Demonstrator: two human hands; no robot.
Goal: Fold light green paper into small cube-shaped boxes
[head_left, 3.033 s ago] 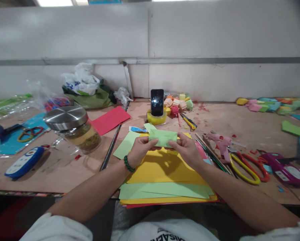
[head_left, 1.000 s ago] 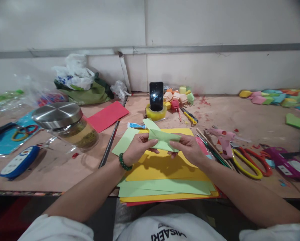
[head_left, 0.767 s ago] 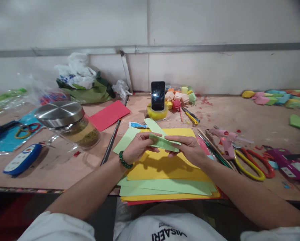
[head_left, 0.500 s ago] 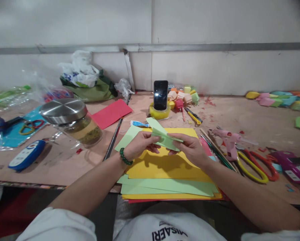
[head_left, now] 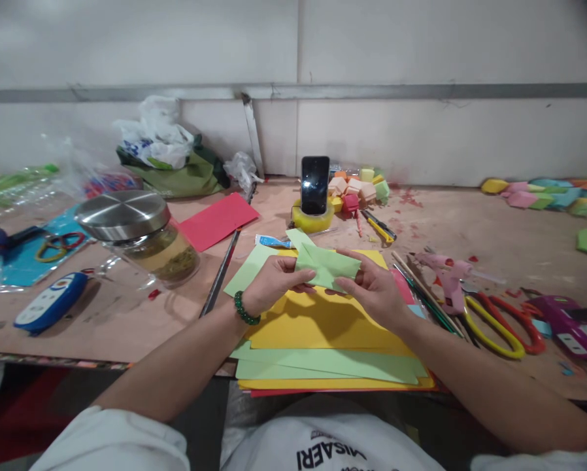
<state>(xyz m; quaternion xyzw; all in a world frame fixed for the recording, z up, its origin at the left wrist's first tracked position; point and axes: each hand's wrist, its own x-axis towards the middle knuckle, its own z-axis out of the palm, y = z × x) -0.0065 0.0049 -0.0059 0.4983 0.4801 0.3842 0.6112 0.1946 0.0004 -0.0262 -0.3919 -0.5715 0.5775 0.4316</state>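
Observation:
Between my two hands is a folded piece of light green paper (head_left: 329, 265), raised above a sheet of yellow paper (head_left: 298, 327). My left hand (head_left: 280, 282) pinches its left end, thumb on top, a green bead bracelet on the wrist. At the right end, my right hand (head_left: 368, 286) is closed on the same paper, thumb in front and fingers behind. Light green sheets (head_left: 323, 364) stick out from under the yellow one along the near edge. Another light green sheet (head_left: 248, 269) lies just left of the stack.
A phone (head_left: 315, 185) stands on a yellow tape roll (head_left: 313, 217) behind my hands. To the right lie pencils, a pink glue gun (head_left: 451, 278) and scissors (head_left: 499, 327). A lidded glass jar (head_left: 161, 255), a red sheet (head_left: 219, 221) and a blue-white power strip (head_left: 52, 302) are left.
The folded green paper has turned so its broad face shows more. My right thumb has shifted down and left onto its front, with the fingers now behind it.

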